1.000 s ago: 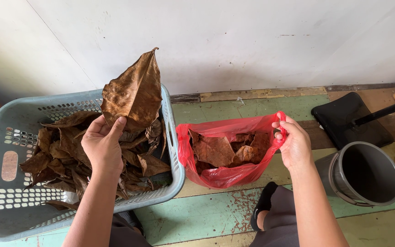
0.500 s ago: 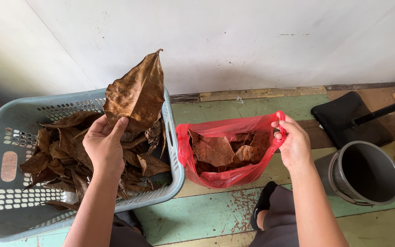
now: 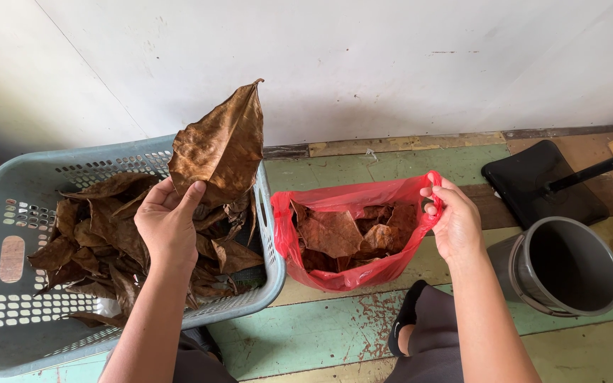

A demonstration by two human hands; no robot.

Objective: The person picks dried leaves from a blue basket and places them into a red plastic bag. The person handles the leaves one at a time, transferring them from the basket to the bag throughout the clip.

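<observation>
from the head view, the left hand [image 3: 167,223] holds a large dried brown leaf [image 3: 221,145] upright above the grey-blue laundry basket [image 3: 8,312], its fingers [image 3: 189,198] pinching the leaf's lower edge. more dried leaves [image 3: 101,237] fill the basket. just right of the basket, a red plastic bag [image 3: 352,230] sits on the green painted floor [image 3: 321,330], holding more leaves. the right hand [image 3: 454,223] has its fingers closed on the bag's rim. a grey bucket [image 3: 569,266] stands right of the bag.
</observation>
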